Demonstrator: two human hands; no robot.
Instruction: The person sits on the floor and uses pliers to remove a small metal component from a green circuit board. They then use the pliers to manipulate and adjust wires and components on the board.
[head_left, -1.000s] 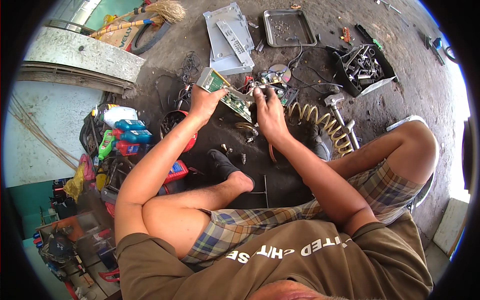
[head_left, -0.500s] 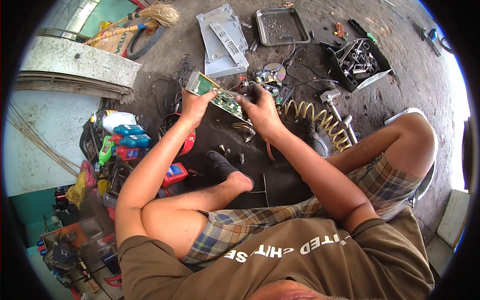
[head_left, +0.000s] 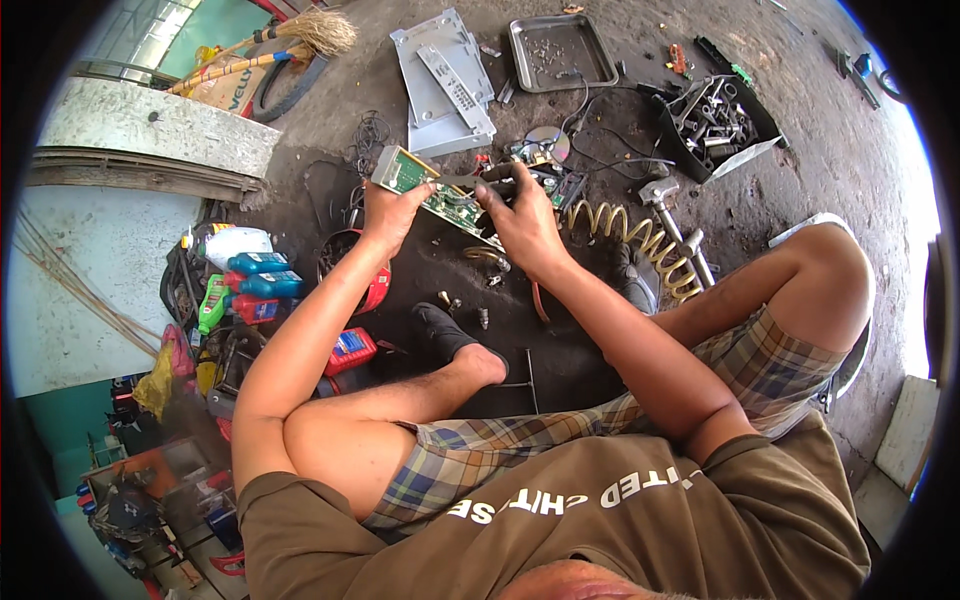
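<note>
The left hand [head_left: 392, 212] has its fingers closed on the near left end of a long green circuit board in a pale metal frame [head_left: 408, 173], thumb laid over the upper face and the other fingers mostly out of sight beneath, a pinch that probably keeps the board steady and leaves its component side facing up. The right hand [head_left: 525, 222] has its fingers curled, thumb bent towards the forefinger, around a slim grey metal tool with a dark grip [head_left: 458, 182]; its kind is hard to tell under those fingers. The tool lies across the board, pointing at the left thumb, so the two hands seem to brace against each other. The board itself is held up off the dark, dirty floor, between the hands and well ahead of the crossed legs, likely for a clear view down onto it.

Just beyond the right hand lies a shiny silver disc [head_left: 548, 146] among loose wires and parts. Farther out, a flat grey sheet-metal casing [head_left: 420, 60] rests on the floor, next to a shallow rectangular metal tray [head_left: 590, 72] whose raised rim presumably keeps the tiny pieces inside from scattering. To the right, an open black box [head_left: 745, 154] gathers metal wrenches [head_left: 716, 120], apparently within arm's reach
</note>
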